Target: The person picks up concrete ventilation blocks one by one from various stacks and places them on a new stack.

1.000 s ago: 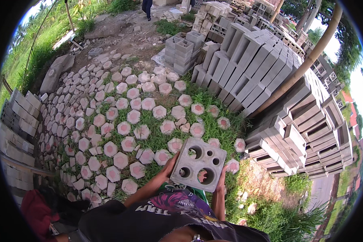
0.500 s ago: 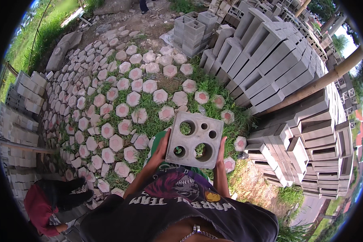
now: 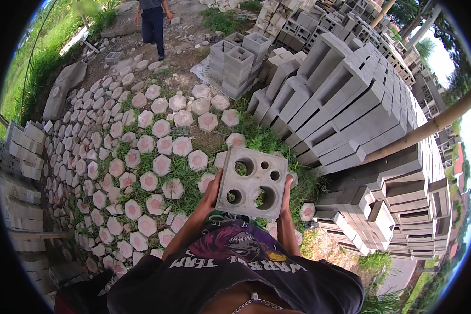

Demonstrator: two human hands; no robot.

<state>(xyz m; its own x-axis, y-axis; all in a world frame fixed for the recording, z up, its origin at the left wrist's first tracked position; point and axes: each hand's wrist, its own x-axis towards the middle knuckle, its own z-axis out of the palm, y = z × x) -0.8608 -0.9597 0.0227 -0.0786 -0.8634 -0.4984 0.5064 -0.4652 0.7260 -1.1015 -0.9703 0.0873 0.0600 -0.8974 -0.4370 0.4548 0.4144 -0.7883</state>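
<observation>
I hold a grey square concrete block (image 3: 252,182) with several round holes flat in front of my chest. My left hand (image 3: 213,189) grips its left edge and my right hand (image 3: 286,191) grips its right edge. The block hangs in the air above grass and pink-centred hexagonal pavers (image 3: 162,165) laid on the ground. My dark printed shirt (image 3: 235,261) fills the lower part of the view.
Tall stacks of grey hollow concrete blocks (image 3: 350,104) stand to the right. A smaller block pile (image 3: 238,63) sits ahead. More stacked blocks (image 3: 21,157) line the left. Another person (image 3: 152,23) walks on the dirt far ahead. A slanted pole (image 3: 429,128) crosses at the right.
I have carried the holed block up and forward, and my view has swung ahead. The walking person has come into view at the top.
</observation>
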